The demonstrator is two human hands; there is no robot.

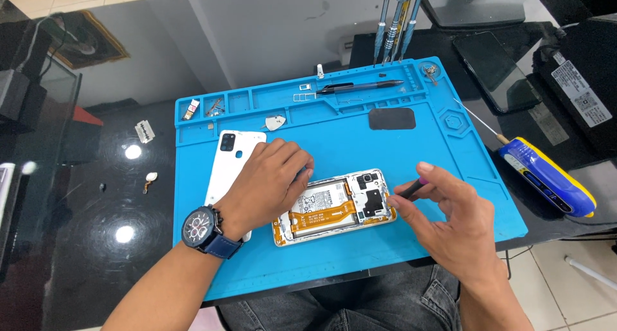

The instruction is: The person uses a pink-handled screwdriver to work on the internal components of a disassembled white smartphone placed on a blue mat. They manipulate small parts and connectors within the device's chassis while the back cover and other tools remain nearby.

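Glass table (128,196): dark and reflective; all else is borne on it.

Blue mat (398,151): spread under both hands, with small compartments along its far edge.

Opened phone (337,205): laid face down on the mat between the two hands, back removed; a battery and an orange ribbon cable are exposed. Its left end is pressed down by the left hand (267,183), whose fingers are curled over the edge; the wrist carries a blue-strapped watch (200,229).

White back cover (230,167): laid flat on the mat, partly hidden under the left hand, just beside the opened phone.

Second phone (496,71): dark screen up, well apart from the right hand, beyond the mat's far right corner.

Blue and yellow tool (546,177): laid off the mat, to the outside of the right hand.

Screwdrivers (398,22): three, stood upright at the mat's far edge.

Black pen-like tool (363,85): laid in a far compartment.

Small dark tool (411,189): pinched narrowly between thumb and forefinger of the right hand (450,222); its tip is set at the phone's right end, near the camera part.

Pick (275,122): small, pale, beyond the left hand.
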